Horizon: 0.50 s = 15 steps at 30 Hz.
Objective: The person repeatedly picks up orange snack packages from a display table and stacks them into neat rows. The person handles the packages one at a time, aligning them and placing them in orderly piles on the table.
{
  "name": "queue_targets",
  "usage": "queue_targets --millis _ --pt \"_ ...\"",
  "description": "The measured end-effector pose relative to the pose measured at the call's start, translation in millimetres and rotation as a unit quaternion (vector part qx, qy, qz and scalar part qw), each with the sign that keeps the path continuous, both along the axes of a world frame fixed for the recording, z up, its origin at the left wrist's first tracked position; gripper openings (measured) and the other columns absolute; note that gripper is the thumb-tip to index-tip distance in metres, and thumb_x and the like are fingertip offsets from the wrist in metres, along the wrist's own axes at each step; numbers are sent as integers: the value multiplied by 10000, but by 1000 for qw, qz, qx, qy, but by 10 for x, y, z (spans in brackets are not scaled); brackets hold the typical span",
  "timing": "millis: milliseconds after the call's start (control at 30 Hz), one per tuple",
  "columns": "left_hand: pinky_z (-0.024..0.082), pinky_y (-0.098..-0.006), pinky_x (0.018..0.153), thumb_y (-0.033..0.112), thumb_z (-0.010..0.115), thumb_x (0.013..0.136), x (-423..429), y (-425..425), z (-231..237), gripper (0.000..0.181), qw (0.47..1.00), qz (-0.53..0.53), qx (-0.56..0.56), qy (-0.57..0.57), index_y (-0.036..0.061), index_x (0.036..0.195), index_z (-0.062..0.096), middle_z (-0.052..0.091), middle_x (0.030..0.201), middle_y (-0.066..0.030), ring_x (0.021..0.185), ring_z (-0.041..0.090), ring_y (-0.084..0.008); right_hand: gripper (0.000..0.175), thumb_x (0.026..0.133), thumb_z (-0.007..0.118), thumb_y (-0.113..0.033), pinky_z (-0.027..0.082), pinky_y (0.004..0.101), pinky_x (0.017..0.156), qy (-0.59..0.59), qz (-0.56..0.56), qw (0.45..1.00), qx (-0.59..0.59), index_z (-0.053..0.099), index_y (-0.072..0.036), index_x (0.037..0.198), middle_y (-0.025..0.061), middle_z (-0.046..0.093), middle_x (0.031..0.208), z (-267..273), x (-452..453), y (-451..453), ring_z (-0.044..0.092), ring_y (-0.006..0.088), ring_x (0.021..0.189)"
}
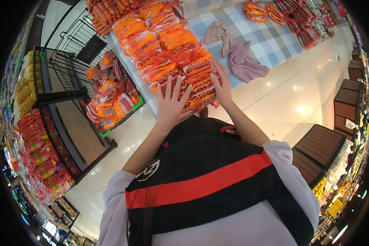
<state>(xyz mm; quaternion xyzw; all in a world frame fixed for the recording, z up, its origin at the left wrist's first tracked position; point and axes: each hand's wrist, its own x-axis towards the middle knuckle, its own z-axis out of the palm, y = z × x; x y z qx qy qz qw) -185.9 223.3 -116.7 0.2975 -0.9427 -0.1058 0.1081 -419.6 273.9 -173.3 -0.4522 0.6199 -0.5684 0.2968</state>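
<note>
Rows of orange plastic packs of sausages (172, 40) lie stacked along the near side of a table with a checked cloth (264, 37). My left hand (172, 101) rests, fingers spread, on the packs at the front left corner of the stack. At the stack's right edge, my right hand (222, 80) presses its fingers against the ends of the nearest packs. Neither hand has a pack clearly gripped. Two crumpled cloths, one beige (218, 33) and one purple (246, 63), lie right of the stack.
A wire shopping cart (138, 104) with green corners holds jumbled sausage packs (106, 101) at left. Beyond it stands a shelf unit with red snack packs (38, 147). More packs (298, 18) lie at the table's far right. Brown slatted display stands (319, 141) are at right.
</note>
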Motion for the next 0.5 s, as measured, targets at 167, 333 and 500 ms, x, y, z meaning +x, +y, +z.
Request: queue_targets --millis 167,333,500 --pt "175 -733 1162 476 858 702 61 3 47 960 1000 -8 27 8 207 1539 470 276 1668 -170 1538 216 -454 540 1039 577 -188 362 344 1142 10 1 1000 13 441 -65 1547 151 395 1574 -38 -19 45 453 259 1386" --pt "162 -716 1181 436 866 710 183 50 34 936 998 -1 57 -20 212 1532 477 288 1664 -149 1548 225 -410 619 1041 584 -211 359 368 1147 -70 28 996 57 343 -68 1594 148 385 1567 -79 -68 133 422 258 1408" --pt "144 -699 1195 415 837 770 289 93 44 857 995 19 91 -30 217 1526 486 311 1652 -152 1553 225 -392 687 1045 572 -231 359 397 1149 -91 104 986 88 243 -63 1623 144 281 1599 17 -261 142 361 268 1443"
